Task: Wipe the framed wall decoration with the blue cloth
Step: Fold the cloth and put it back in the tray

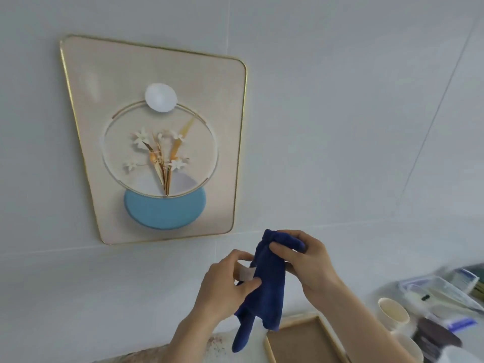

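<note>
The framed wall decoration (157, 142) hangs on the white wall at upper left: a beige panel with a thin gold rim, a ring, dried flowers, a white disc and a light blue half-moon. Below its lower right corner both hands hold the dark blue cloth (267, 286), which hangs bunched in the air. My right hand (306, 265) pinches the cloth's top. Lower down, my left hand (227, 284) grips the cloth's left edge by its white label. Neither the cloth nor a hand touches the decoration.
A wooden tray (272, 347) lies on the counter below the cloth. To the right stand a cream cup (392, 310), a dark round object (432, 336) and clear plastic boxes (440, 292). A patterned surface (162, 352) shows at the bottom edge.
</note>
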The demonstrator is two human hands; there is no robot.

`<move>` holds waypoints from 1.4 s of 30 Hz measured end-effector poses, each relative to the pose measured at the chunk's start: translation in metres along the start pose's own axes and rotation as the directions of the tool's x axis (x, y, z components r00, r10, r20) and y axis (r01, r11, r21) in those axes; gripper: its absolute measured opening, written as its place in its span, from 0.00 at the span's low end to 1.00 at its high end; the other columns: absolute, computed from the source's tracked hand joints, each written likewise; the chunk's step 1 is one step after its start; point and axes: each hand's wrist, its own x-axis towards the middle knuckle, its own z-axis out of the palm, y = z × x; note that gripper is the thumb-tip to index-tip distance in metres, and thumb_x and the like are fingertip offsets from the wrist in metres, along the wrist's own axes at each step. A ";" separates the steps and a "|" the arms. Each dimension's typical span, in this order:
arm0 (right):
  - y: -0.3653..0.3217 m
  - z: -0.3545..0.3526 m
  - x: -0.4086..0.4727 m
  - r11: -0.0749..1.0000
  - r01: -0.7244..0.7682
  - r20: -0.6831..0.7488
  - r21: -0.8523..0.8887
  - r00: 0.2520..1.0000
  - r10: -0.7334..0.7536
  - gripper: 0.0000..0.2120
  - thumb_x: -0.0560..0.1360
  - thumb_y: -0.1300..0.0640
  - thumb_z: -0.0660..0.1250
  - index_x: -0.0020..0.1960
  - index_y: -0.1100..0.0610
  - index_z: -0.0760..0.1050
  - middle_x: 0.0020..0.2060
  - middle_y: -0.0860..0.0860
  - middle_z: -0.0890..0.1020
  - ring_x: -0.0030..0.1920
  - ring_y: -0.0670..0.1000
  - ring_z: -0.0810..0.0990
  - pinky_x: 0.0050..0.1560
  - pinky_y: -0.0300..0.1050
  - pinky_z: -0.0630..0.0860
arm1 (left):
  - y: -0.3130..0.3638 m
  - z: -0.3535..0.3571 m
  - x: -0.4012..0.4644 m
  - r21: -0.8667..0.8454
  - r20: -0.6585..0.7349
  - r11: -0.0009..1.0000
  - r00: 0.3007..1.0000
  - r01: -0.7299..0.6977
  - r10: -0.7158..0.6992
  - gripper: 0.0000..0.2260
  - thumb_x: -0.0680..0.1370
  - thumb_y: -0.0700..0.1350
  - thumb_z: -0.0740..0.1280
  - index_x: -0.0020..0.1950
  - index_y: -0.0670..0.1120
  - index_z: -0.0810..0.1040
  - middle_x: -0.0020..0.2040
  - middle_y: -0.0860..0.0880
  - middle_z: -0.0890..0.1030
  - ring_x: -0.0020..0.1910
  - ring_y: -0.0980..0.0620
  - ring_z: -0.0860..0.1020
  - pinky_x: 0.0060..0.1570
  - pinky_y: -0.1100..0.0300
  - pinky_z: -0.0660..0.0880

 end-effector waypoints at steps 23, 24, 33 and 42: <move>0.223 -0.200 0.003 0.709 -0.080 0.007 -0.701 0.993 0.119 0.19 0.72 0.68 0.69 0.58 0.50 0.83 0.50 0.45 0.78 0.48 0.48 0.76 0.44 0.27 0.69 | -0.044 0.271 0.041 0.192 0.092 0.967 0.978 0.167 -0.188 0.13 0.79 0.36 0.64 0.48 0.55 0.75 0.45 0.56 0.83 0.44 0.53 0.80 0.43 0.57 0.78; 0.234 -0.202 0.001 0.699 -0.078 0.024 -0.711 0.991 0.135 0.19 0.73 0.68 0.69 0.59 0.51 0.82 0.51 0.46 0.77 0.49 0.48 0.76 0.46 0.28 0.69 | -0.050 0.279 0.041 0.207 0.092 0.964 0.977 0.168 -0.191 0.13 0.79 0.36 0.65 0.48 0.55 0.75 0.46 0.56 0.83 0.45 0.53 0.80 0.43 0.59 0.76; 0.313 -0.205 -0.022 0.556 -0.009 0.186 -0.831 0.937 0.294 0.23 0.81 0.62 0.65 0.75 0.50 0.70 0.76 0.52 0.68 0.78 0.57 0.62 0.74 0.50 0.68 | -0.105 0.329 0.021 0.436 0.231 0.891 0.942 0.125 -0.245 0.16 0.82 0.42 0.65 0.68 0.55 0.74 0.66 0.54 0.79 0.63 0.53 0.76 0.62 0.58 0.76; 0.349 -0.217 -0.041 0.188 0.177 0.250 -0.966 0.823 0.510 0.38 0.80 0.28 0.46 0.83 0.42 0.39 0.83 0.51 0.39 0.78 0.55 0.27 0.75 0.58 0.23 | -0.146 0.343 0.001 0.697 0.498 0.710 0.782 -0.103 -0.375 0.33 0.82 0.65 0.45 0.84 0.56 0.39 0.81 0.56 0.34 0.85 0.48 0.39 0.80 0.50 0.36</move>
